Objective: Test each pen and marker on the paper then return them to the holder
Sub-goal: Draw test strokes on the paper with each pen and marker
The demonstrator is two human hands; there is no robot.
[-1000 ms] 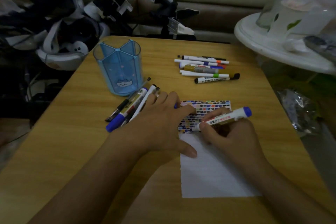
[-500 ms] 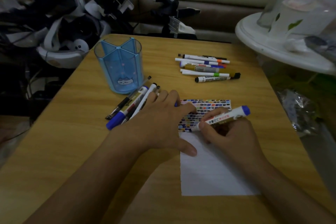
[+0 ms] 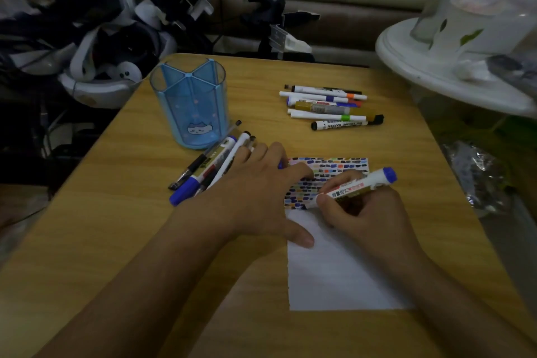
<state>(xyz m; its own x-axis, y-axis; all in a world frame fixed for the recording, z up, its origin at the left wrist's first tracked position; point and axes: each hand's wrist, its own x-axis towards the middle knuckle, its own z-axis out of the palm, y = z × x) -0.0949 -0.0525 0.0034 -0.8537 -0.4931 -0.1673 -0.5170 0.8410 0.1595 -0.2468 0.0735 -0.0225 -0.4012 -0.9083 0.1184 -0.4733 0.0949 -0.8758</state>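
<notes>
1. While the right hand (image 3: 369, 212) grips the blue-capped marker (image 3: 357, 186), tip on the paper (image 3: 334, 270), the flat left hand (image 3: 261, 197) pins it; lifting risks smearing.
2. Holder (image 3: 190, 104) stands empty nearby; a stray elbow could topple it.

White paper sheet (image 3: 334, 276), flat at near right of table, far third covered in rows of small coloured strokes. Blue-capped white marker (image 3: 360, 184), tilted, tip on the strokes. Blue translucent holder (image 3: 191, 104), upright, far left, divided, cat face on front. Cluster of pens (image 3: 209, 164) lying just beside holder's base. Second group of markers (image 3: 331, 107) lying far right, roughly parallel.
</notes>
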